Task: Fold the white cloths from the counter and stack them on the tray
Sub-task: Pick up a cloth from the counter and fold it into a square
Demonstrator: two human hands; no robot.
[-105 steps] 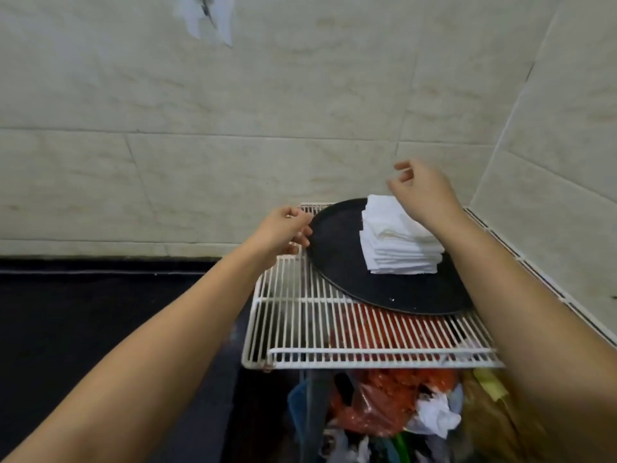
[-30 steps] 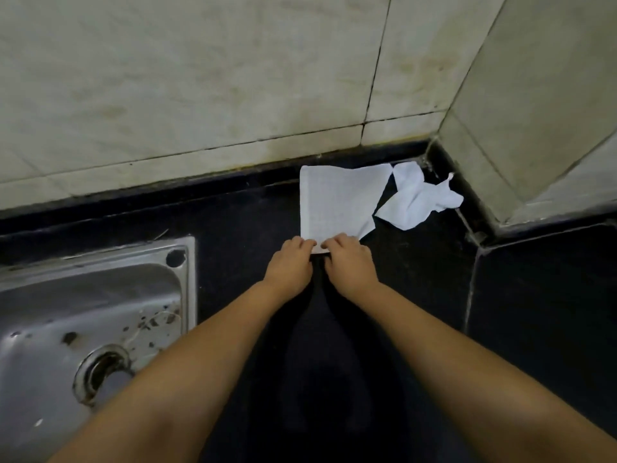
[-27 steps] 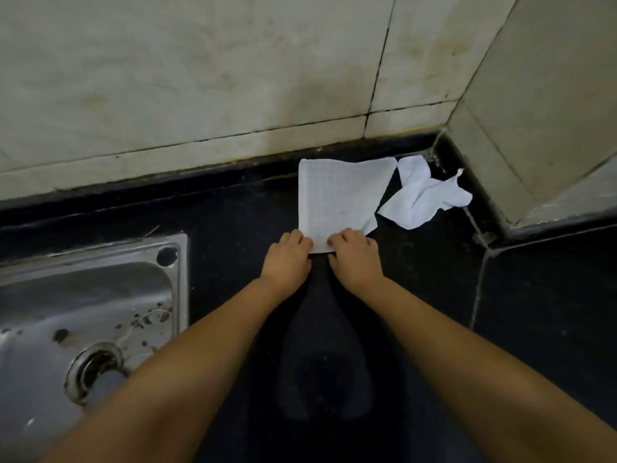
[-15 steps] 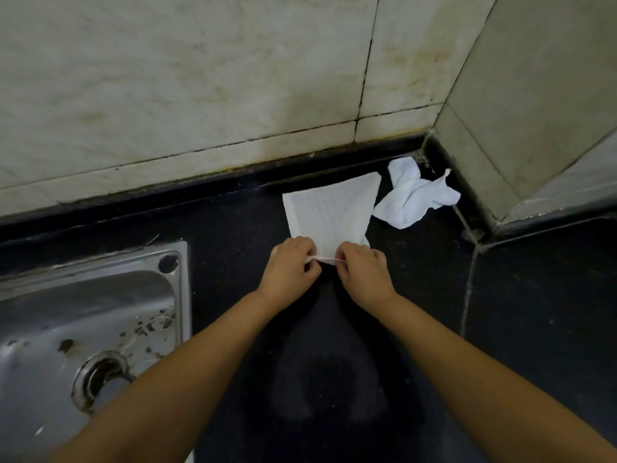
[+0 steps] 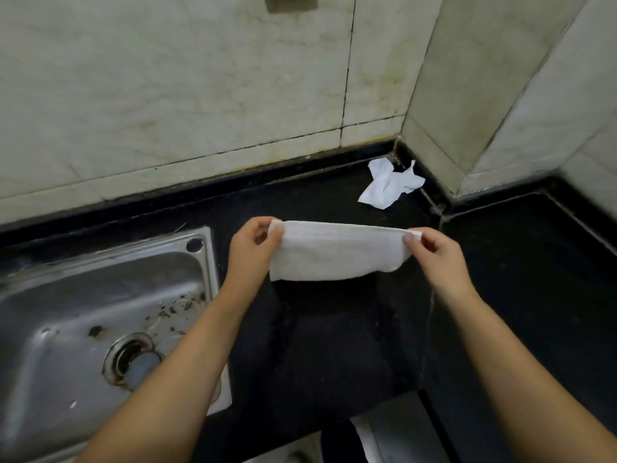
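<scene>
I hold a white cloth (image 5: 337, 255) stretched out above the black counter (image 5: 334, 345). My left hand (image 5: 253, 248) pinches its upper left corner and my right hand (image 5: 434, 252) pinches its upper right corner. The cloth hangs down from the taut top edge, and that edge shows doubled layers. A second white cloth (image 5: 389, 185) lies crumpled on the counter in the back corner by the wall. The tray is out of view.
A steel sink (image 5: 93, 315) with a drain (image 5: 133, 362) and some dirt specks fills the left side. Tiled walls (image 5: 200, 95) close off the back and right. The counter's front edge (image 5: 300, 426) runs below my forearms.
The cloth lay flat on the counter with both hands at its near edge. Both hands have lifted it and moved apart, so it now hangs stretched between them.
</scene>
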